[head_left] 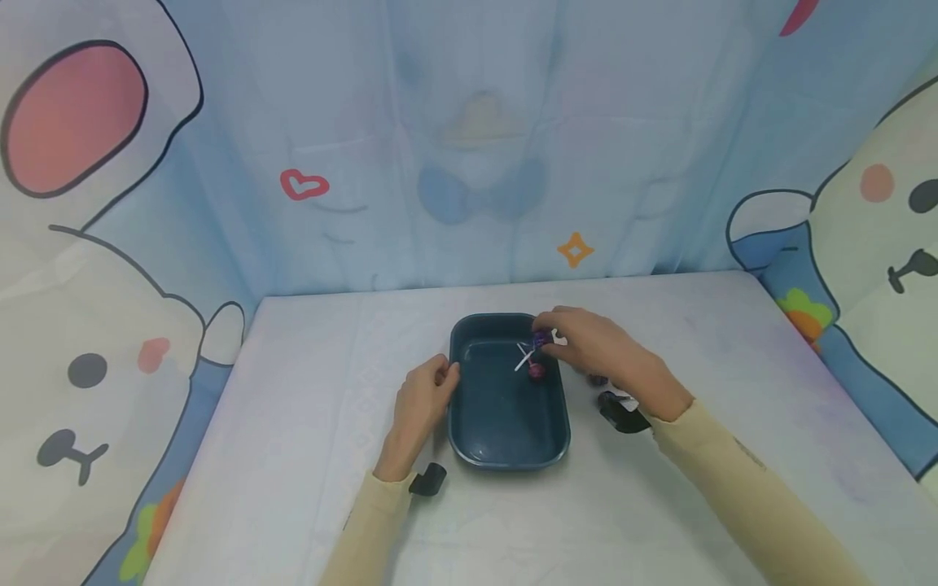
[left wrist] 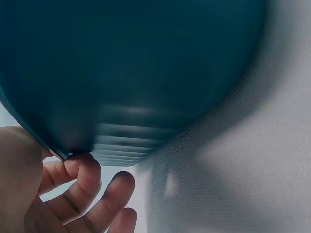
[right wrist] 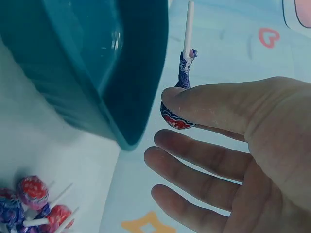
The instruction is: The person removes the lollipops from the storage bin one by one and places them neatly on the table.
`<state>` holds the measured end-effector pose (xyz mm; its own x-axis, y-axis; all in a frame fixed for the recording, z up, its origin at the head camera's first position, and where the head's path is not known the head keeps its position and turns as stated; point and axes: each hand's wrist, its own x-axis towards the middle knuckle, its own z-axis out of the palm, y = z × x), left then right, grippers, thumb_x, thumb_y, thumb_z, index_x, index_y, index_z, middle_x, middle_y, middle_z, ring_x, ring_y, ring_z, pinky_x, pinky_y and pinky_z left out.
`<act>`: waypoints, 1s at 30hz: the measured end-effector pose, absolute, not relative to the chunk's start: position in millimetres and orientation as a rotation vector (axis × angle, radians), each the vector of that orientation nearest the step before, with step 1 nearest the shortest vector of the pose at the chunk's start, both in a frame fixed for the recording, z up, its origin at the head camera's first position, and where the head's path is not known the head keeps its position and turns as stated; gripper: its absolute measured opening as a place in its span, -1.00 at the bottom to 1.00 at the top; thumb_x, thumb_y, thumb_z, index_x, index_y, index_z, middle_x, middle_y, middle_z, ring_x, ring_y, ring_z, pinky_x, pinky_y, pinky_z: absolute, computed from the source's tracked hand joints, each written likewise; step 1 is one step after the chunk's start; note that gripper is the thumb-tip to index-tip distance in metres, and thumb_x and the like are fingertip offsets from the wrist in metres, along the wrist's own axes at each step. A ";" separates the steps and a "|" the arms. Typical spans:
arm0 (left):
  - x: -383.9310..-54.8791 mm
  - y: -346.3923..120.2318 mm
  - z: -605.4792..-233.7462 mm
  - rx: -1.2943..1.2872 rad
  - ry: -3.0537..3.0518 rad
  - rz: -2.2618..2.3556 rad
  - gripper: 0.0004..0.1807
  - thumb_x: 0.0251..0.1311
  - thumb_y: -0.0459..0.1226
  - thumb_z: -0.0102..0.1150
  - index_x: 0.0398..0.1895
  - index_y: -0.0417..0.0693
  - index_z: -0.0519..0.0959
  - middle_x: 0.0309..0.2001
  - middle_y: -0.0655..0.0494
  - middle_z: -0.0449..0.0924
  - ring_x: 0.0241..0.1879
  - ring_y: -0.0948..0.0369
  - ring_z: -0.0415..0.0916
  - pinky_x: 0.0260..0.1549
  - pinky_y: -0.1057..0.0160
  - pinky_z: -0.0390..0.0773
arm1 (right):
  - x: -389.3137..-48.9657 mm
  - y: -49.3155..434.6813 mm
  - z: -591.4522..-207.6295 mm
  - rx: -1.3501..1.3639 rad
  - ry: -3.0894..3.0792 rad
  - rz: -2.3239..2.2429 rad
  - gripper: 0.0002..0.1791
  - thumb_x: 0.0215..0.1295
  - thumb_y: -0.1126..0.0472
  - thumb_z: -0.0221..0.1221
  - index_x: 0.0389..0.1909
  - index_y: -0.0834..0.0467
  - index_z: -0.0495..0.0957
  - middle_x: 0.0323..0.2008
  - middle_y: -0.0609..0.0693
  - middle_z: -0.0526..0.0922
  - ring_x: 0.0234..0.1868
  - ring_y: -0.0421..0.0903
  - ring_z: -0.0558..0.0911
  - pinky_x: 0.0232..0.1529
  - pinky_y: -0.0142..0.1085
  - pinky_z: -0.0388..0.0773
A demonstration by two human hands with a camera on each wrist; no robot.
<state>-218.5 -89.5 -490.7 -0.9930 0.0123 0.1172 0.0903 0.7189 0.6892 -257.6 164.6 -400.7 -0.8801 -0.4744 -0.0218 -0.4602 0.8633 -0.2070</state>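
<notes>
A dark teal rectangular tray (head_left: 506, 439) sits on the table, its long side running away from me. My left hand (head_left: 423, 397) pinches its left rim; in the left wrist view the index fingertip (left wrist: 87, 170) curls against the edge while the other fingers stay off it. Over the tray's far right corner, my right hand (head_left: 595, 346) holds a wrapped lollipop (right wrist: 179, 119) by its candy head between thumb and forefinger. Its white stick points up in the right wrist view, and its wrapper is purple and red. Inside the tray lies a red lollipop (head_left: 536, 372).
Several wrapped lollipops (right wrist: 33, 191) with white sticks lie on the table just right of the tray, partly hidden by my right arm in the head view. A white cloth (head_left: 308, 488) covers the table. A blue cartoon curtain (head_left: 410, 236) hangs behind and along both sides.
</notes>
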 end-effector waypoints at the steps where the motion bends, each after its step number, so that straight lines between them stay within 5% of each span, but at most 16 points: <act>1: -218.4 -89.5 -490.4 -0.083 -2.817 -1.137 -0.71 0.27 0.00 -0.08 -0.52 0.07 0.39 -0.64 0.19 0.39 -0.66 0.28 0.31 -0.70 0.35 0.27 | -257.2 167.3 -400.9 -0.738 2.963 -0.317 -0.64 0.14 0.11 0.23 -0.01 0.03 0.50 -0.16 -0.06 0.56 -0.10 -0.07 0.55 -0.11 -0.12 0.47; 30: -217.9 -88.9 -491.1 -0.076 -2.813 -1.134 -0.71 0.27 0.00 -0.09 -0.52 0.09 0.40 -0.63 0.20 0.39 -0.65 0.28 0.31 -0.69 0.35 0.27 | -257.3 262.8 -438.7 -0.342 2.881 -0.499 -0.58 0.16 0.19 0.21 0.04 0.22 0.43 -0.11 0.16 0.57 -0.14 0.04 0.55 -0.15 -0.05 0.50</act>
